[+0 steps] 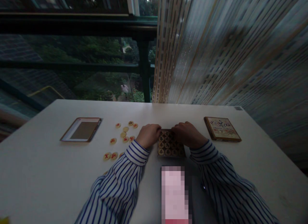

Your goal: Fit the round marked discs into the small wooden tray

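Observation:
A small square box (171,156) lies in the middle of the white table, filled with rows of round Chinese chess pieces (167,145) that carry dark characters. My left hand (149,135) is at the box's far left corner, its fingers bent and closed. Over the far right corner my right hand (189,135) is curled, covering some of the pieces there. The fingertips of both hands are partly hidden, so whether they grip the rim or a piece cannot be made out. Left of my left hand lie several loose chess pieces (113,141), mostly with red characters; my left sleeve covers some.
A shallow open tray or lid (92,137) lies at the left of the white table (43,166). A flat printed box (222,129) with Chinese writing is at the right. A blurred-out phone-shaped object (174,192) is near me. Window and curtain (204,57) stand behind.

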{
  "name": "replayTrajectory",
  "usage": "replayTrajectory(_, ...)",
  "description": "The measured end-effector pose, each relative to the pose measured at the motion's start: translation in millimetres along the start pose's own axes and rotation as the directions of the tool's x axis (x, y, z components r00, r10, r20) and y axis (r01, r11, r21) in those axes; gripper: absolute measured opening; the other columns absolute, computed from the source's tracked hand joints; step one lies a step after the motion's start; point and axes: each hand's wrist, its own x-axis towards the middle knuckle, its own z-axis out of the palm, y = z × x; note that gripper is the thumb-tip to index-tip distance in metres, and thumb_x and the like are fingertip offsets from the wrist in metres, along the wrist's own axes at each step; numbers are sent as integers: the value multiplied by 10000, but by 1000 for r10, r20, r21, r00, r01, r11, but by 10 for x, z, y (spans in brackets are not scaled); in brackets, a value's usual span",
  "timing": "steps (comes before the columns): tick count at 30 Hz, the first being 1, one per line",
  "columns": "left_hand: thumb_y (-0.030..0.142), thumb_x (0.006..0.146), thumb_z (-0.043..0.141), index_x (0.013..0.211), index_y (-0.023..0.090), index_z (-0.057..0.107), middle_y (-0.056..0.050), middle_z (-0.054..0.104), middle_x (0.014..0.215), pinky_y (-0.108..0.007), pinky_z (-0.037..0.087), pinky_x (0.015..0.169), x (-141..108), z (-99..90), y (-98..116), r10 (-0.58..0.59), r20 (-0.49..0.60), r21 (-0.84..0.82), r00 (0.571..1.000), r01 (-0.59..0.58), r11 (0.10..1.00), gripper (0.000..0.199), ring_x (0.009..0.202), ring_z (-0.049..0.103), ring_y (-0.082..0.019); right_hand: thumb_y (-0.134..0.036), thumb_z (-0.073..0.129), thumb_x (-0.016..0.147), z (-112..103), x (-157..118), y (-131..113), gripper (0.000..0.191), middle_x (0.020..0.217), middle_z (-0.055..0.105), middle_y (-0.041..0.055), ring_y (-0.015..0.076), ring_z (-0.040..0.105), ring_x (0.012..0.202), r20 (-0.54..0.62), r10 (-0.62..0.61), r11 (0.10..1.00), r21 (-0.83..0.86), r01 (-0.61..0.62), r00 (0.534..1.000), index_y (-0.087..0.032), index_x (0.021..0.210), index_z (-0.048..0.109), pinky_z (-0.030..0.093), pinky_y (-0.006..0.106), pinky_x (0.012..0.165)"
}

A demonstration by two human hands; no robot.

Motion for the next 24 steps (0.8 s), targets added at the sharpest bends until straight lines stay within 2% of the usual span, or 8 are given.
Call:
replayTrajectory(20,294,841,421,1010,206,637,-72,663,997,-312,421,831,-5,-7,7,3,1,-2,1000,-3,1000,288,959,581,-193,-159,425,828,1,-4,0,188,836,668,90,220,613,798,-17,13,1000,-8,-13,1000,-166,839,613,386,327,647)
replayTrajectory(24,286,842,417,1054,200,618,-77,652,1039,-317,414,849,-13,-17,-4,14,-34,10,999,-14,1000,304,991,569,-197,-175,413,845,-31,-15,1,192,844,668,92,210,610,809,-1,11,1000,-16,-11,1000,-167,841,605,379,318,652)
